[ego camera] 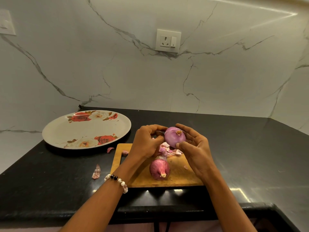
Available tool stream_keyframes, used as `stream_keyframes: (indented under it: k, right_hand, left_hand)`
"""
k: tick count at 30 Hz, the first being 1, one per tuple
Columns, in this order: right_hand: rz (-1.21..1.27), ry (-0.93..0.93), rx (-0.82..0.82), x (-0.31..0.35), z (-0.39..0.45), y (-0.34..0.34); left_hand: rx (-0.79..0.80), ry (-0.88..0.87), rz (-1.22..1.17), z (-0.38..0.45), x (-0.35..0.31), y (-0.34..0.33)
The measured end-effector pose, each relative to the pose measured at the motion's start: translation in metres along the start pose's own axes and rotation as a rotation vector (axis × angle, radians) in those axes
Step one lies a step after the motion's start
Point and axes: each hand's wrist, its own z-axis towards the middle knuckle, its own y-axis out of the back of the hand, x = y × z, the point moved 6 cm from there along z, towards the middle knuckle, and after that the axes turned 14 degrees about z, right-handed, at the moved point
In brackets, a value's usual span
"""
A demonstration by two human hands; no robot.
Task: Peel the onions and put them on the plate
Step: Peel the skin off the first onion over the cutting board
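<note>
1. A single head-worn camera looked forward and down from above the near edge of a black counter (50, 173).
2. It faced a marble wall (150, 77) straight ahead, whose socket (168, 41) sat near the top centre.
3. The view was close: both forearms entered from the bottom edge, meeting over a wooden board (177, 178).
4. Wide-angle bending curved the wall's lines near the corners.

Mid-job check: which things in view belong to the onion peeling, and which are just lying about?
Part of the job:
- onion in hand, held by the right hand, the left hand at its skin
- unpeeled onion on the cutting board
- floral plate, holding no onions

Just lying about:
- peel pile on the board
- skin scrap on the countertop
- wall socket
</note>
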Motion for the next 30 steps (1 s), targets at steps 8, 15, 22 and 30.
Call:
stream_keyframes:
  k: [8,15,22,30]
  right_hand:
    - [0.113,0.009,-0.057,0.002,0.002,0.003]
    - [0.321,0.060,-0.258,0.007,0.006,0.018]
    - [0.259,0.022,-0.265,0.003,0.004,0.021]
    - [0.132,-0.028,-0.125,0.003,0.001,0.009]
  left_hand:
    - [-0.084,-0.039,0.093,0.001,-0.005,0.005]
    - [-0.151,-0.054,0.076,-0.002,-0.007,0.012]
    - [-0.109,-0.075,0.071,-0.002,-0.007,0.007]
    - [-0.204,-0.073,0.124,-0.002,-0.005,0.011]
